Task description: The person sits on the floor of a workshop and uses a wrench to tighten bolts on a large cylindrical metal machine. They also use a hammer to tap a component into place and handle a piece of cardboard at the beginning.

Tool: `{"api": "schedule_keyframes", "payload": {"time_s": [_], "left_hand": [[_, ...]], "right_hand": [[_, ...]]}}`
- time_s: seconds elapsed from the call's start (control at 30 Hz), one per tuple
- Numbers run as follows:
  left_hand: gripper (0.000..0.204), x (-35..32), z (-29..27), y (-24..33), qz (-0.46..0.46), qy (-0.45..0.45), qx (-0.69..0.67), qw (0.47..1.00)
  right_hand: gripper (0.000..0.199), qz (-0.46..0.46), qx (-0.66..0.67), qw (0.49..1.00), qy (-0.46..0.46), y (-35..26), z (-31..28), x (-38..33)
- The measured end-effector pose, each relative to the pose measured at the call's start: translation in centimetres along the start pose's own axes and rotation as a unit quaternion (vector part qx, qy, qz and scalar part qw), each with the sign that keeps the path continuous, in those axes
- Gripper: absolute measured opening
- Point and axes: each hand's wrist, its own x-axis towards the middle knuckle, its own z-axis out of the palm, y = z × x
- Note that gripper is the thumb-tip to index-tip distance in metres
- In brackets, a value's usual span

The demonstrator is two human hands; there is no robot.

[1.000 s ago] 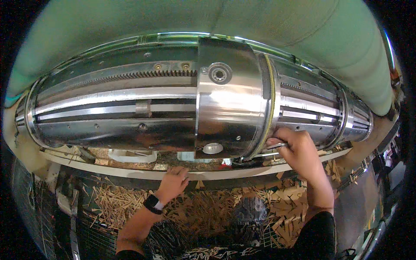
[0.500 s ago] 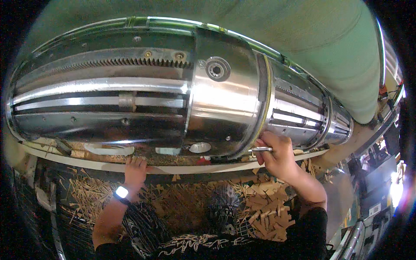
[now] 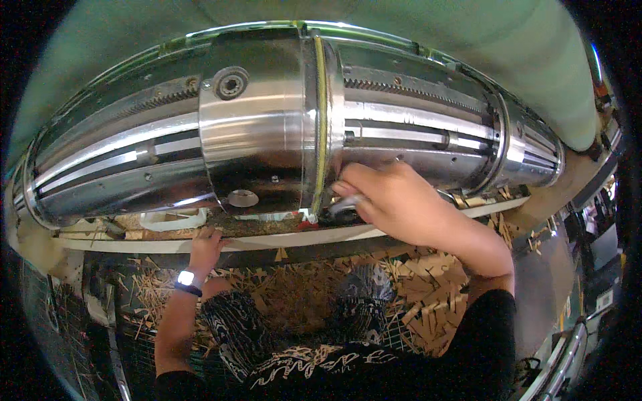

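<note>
A large metal cylinder (image 3: 257,140) with slots and toothed racks lies across the view in front of me. Around it runs a band with a yellow stripe (image 3: 322,120). My right hand (image 3: 398,200) is closed on a silver wrench-like tool (image 3: 346,202), blurred, just right of the striped band and low on the cylinder's near side. The tool's working end cannot be made out. My left hand (image 3: 208,246), below a watch, has its fingers curled over the pale rail (image 3: 287,239) along the cylinder's near side.
Behind the cylinder bulges a big green curved surface (image 3: 495,53). Cardboard scraps (image 3: 428,301) and thin offcuts lie below the rail, around my legs. A small red part (image 3: 308,220) sits under the cylinder near the striped band. Machine equipment stands at the far right.
The view has shifted rightward along the cylinder. My right hand has turned more palm-down with the tool, which is now blurred, beside the striped band. My left hand stays on the rail.
</note>
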Motion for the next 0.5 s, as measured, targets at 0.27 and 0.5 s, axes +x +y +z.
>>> {"api": "schedule_keyframes", "payload": {"time_s": [0.27,0.5], "left_hand": [[0.026,0.2,0.1,1.3,0.046,0.097,-0.007,0.994],[0.026,0.0,1.6,0.5,0.048,0.072,0.032,0.996]], "right_hand": [[0.054,-0.026,0.254,0.932,0.256,-0.7,-4.9,-4.4],[0.055,-0.267,0.233,0.924,0.145,-0.3,-1.7,-1.2]]}}
